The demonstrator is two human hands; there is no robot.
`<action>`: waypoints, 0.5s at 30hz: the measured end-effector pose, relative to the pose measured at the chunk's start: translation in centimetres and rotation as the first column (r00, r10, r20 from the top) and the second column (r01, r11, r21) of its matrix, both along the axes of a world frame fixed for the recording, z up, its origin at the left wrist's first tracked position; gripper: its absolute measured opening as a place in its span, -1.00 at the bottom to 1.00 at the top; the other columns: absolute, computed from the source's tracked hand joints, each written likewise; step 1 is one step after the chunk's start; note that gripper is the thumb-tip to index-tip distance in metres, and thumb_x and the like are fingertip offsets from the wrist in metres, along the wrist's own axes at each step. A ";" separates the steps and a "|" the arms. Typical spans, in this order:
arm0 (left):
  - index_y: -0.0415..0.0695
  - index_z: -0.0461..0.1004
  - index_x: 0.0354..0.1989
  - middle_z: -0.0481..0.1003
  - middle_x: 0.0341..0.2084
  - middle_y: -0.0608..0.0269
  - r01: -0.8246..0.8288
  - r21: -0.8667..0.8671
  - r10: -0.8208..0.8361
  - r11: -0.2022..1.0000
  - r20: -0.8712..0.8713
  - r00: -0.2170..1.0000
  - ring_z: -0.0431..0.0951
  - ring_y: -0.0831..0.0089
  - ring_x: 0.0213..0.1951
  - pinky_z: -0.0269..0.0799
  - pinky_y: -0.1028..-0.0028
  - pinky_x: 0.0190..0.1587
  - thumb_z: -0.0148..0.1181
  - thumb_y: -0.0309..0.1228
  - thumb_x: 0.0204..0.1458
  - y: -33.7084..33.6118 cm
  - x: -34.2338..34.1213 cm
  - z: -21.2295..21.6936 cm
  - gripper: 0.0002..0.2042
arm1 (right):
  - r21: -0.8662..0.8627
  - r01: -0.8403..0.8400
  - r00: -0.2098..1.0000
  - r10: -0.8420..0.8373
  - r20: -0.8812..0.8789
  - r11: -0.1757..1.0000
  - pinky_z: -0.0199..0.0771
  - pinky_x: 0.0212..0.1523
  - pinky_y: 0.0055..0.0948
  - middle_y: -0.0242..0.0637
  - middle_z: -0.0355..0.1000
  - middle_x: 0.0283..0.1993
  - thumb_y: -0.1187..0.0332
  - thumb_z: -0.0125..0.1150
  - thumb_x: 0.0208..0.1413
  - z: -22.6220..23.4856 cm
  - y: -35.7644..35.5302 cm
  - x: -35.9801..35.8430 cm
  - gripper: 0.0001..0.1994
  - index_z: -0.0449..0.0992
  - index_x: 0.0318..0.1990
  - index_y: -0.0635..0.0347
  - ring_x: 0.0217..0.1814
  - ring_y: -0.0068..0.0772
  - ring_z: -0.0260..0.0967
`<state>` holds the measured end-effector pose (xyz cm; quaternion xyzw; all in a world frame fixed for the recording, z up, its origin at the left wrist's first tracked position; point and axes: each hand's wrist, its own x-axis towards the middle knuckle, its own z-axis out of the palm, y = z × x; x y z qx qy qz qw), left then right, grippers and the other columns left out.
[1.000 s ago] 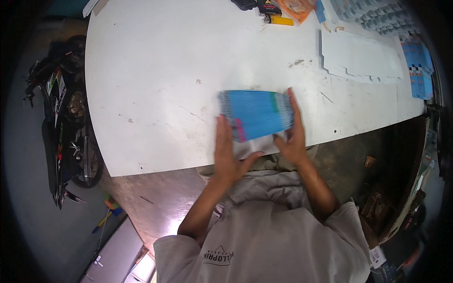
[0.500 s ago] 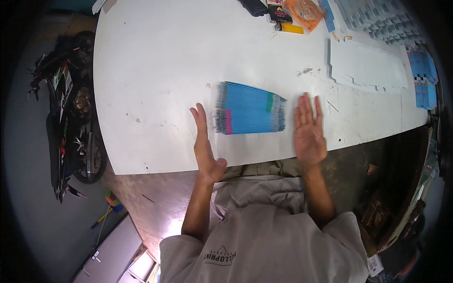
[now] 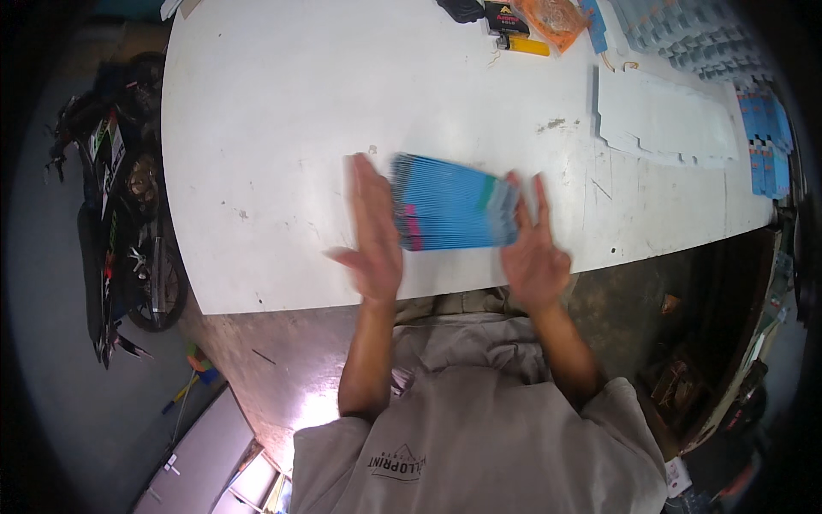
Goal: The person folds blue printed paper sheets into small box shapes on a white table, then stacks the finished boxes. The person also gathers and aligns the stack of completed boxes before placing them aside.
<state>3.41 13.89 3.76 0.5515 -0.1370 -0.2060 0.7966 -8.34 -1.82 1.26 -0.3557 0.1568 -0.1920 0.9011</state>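
Note:
A fanned stack of blue printed cards or folded sheets (image 3: 449, 206), with pink and green marks along its edges, lies on the white table (image 3: 274, 128). My left hand (image 3: 374, 231) is flat against or right beside the stack's left end, thumb out to the side. At the right end my right hand (image 3: 535, 248) meets the stack with its fingers apart. Both hands are somewhat smeared by motion. Neither one is wrapped round the stack.
A yellow lighter (image 3: 524, 45), a small dark box (image 3: 507, 19) and an orange bag (image 3: 555, 24) lie at the far edge. White cut sheets (image 3: 668, 116) and more blue stacks (image 3: 768, 141) are at the right. A motorcycle (image 3: 128, 197) stands left of the table.
Both hands have moved inward from either side to the ends of the stack. The stack looks slightly shifted and its right end is now partly covered by my right hand.

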 end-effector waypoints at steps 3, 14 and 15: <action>-0.33 -0.31 0.60 -0.35 0.62 -0.12 0.095 0.273 -0.052 0.957 -0.161 0.986 -0.35 0.08 0.63 -0.41 0.12 0.60 -0.43 0.53 0.15 -1.4 -2.7 4.2 0.16 | -0.077 0.064 0.996 -0.059 0.067 0.995 -0.36 0.66 0.08 0.02 -0.44 0.72 -0.26 0.11 0.10 0.5 -1.9 1.8 0.19 -0.49 0.64 0.11 0.73 -0.04 -0.33; -0.28 -0.03 0.55 0.09 0.50 -0.26 -0.105 0.150 0.079 0.983 0.168 0.983 0.04 -0.05 0.55 -0.19 0.04 0.58 -0.46 0.52 0.22 0.9 -1.8 -0.7 0.07 | -0.080 0.038 0.998 -0.033 0.060 0.996 -0.32 0.68 -0.11 0.17 -0.33 0.70 -0.22 0.07 0.17 -1.3 -1.7 -1.3 0.08 -0.34 0.65 0.15 0.75 0.00 -0.31; -0.28 -0.03 0.55 0.09 0.50 -0.26 -0.093 0.133 0.062 0.987 0.222 0.973 0.04 -0.06 0.55 -0.23 0.02 0.58 -0.47 0.53 0.21 1.0 -2.0 -1.1 0.08 | -0.086 0.103 0.994 -0.099 0.056 0.991 -0.32 0.68 -0.11 0.19 -0.33 0.69 -0.22 0.04 0.19 -0.9 -2.8 -0.5 0.06 -0.32 0.64 0.16 0.75 0.00 -0.31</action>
